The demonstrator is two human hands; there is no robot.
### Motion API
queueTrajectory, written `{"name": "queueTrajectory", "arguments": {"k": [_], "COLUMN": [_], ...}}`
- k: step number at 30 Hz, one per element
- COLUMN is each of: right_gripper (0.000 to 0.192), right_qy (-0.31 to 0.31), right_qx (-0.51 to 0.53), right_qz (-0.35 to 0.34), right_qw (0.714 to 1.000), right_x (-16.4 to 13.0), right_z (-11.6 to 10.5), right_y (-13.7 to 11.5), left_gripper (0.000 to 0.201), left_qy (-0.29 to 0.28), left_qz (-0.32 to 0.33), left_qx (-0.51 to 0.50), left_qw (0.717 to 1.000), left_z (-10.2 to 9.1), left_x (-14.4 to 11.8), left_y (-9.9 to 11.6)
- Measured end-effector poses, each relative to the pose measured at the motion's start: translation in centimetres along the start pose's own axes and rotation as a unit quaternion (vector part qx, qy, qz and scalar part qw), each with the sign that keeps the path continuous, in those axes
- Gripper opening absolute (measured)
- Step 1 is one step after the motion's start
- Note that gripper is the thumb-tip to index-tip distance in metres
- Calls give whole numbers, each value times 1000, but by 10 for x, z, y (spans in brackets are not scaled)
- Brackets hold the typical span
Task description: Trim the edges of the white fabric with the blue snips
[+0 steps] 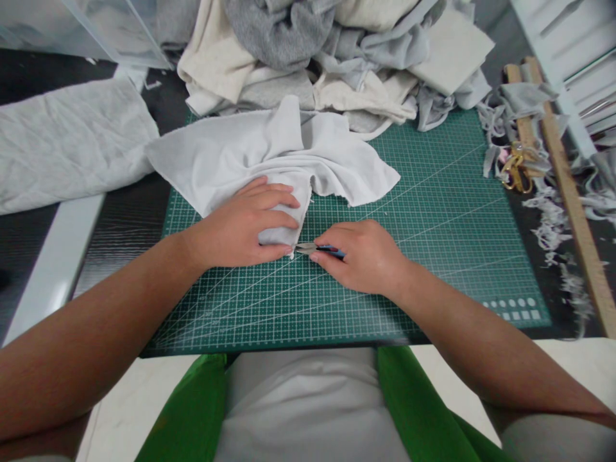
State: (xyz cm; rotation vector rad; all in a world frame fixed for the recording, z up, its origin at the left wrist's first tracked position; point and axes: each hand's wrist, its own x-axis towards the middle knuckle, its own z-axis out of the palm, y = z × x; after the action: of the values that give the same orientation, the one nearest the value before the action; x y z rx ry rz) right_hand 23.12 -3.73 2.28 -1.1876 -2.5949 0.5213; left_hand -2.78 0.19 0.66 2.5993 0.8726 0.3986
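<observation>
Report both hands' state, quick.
Left hand: open, fingers spread on the white cloth.
Right hand: closed, holding small snips at the cloth's edge.

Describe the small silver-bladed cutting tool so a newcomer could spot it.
Over the green gridded cutting mat, find the right hand. It grips the small silver-bladed cutting tool, tips by the white cloth. Its blue and black handle differs from the gold loop handles beside the mat.

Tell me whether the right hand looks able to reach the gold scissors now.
Probably yes, but the right hand would first need to put down the blue snips it holds; nothing on the cutting mat seems to block the gold scissors.
</observation>
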Motion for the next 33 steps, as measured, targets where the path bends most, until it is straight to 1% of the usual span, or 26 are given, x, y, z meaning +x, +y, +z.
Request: {"name": "queueTrajectory", "arguments": {"k": [4,10,23,30,33], "right_gripper": [25,27,25,27,28], "right_qy": [-2,-10,-14,-17,-25], "right_qx": [-4,-11,-22,-33,-40], "right_qz": [3,9,22,18,20], "right_qw": [1000,1000,999,999,999], "right_x": [0,0,0,1,2], "right_z": [0,2,1,2,2], "right_y": [-1,-3,-4,-7,-8], "left_gripper": [29,28,29,28,27], "left_qy": [-9,12,13,23,20], "left_qz": [-2,9,10,18,11], "left_qx": [5,-8,-5,-8,-5], "left_qw": [1000,1000,1000,1000,1000], "left_z": [-1,1,1,3,2], "left_x": [0,0,-1,0,0], "left_y": [0,-2,-2,-3,-2]}}
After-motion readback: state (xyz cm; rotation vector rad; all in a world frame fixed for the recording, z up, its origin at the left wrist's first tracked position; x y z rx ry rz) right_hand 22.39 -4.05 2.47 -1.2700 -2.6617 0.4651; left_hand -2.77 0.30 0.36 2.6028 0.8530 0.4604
